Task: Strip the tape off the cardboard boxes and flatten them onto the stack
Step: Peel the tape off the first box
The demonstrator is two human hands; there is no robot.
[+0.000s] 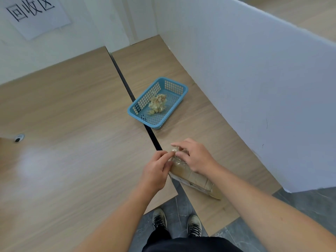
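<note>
Under right grip [195, 157], taped box [197, 180]

A light blue basket [157, 102] with a square-grid lattice holds a beige-yellow tape wad [157, 104]. The tables [72, 124] are pale woodgrain, the box [194, 180] brown, the partition [254, 79] white.

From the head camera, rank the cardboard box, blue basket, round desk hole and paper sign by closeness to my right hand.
1. cardboard box, held by the right hand, near edge of the right table.
2. blue basket, ahead on that table.
3. desk hole, on the left table.
4. paper sign, on the wall, far left.
</note>
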